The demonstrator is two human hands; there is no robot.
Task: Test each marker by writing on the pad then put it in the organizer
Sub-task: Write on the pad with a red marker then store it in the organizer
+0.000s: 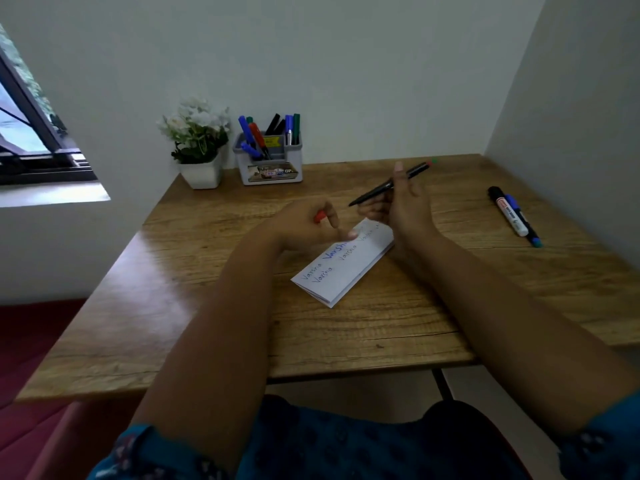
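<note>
My right hand (398, 209) holds a thin black marker (377, 189) above the table, its uncapped tip pointing left toward my left hand. My left hand (308, 225) grips a red cap (320, 216), and one of its fingertips touches the white pad (343, 263). The pad lies at the table's middle with several handwritten words in blue and grey. A grey organizer (268, 161) stands at the back by the wall, holding several blue, red, black and green markers.
Two or three more markers (514, 214) lie together at the table's right side near the wall. A white pot of white flowers (199, 143) stands left of the organizer. A window is at the far left. The wooden table (173, 306) ends just in front of my lap.
</note>
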